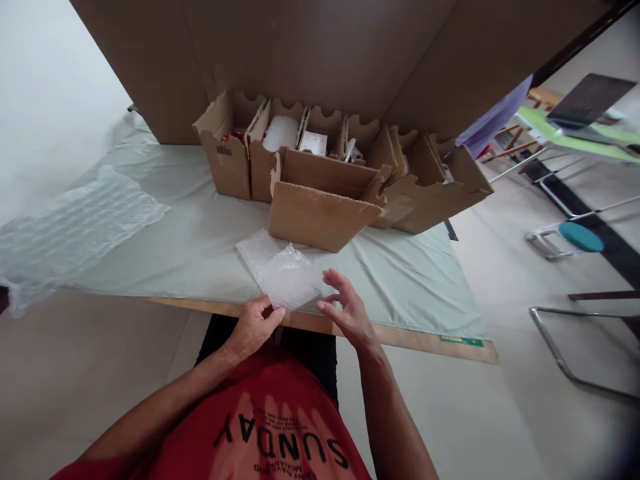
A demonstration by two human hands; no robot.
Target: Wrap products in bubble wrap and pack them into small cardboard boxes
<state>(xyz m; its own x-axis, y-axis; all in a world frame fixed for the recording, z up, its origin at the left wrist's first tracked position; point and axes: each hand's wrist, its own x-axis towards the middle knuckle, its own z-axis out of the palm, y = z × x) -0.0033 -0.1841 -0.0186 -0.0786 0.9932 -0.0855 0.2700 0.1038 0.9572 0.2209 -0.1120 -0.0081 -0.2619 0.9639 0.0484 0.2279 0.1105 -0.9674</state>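
A small piece of clear bubble wrap (293, 275) lies near the front edge of the cloth-covered table. My left hand (256, 325) pinches its near corner between thumb and fingers. Under or behind it a second flat, translucent sheet (254, 252) shows; whether the two are joined I cannot tell. Just right of the wrap my right hand (346, 308) hovers with its fingers apart, holding nothing. Directly beyond the wrap stands an open cardboard box (320, 215), its inside partly hidden by its front wall.
Behind that box, a row of cardboard bins (227, 160) holds a white roll (280, 133), a white box (314, 143) and other items. A large bubble sheet (80, 227) hangs over the table's left edge. Tall cardboard (320, 60) walls the back. A teal stool (580, 237) stands right.
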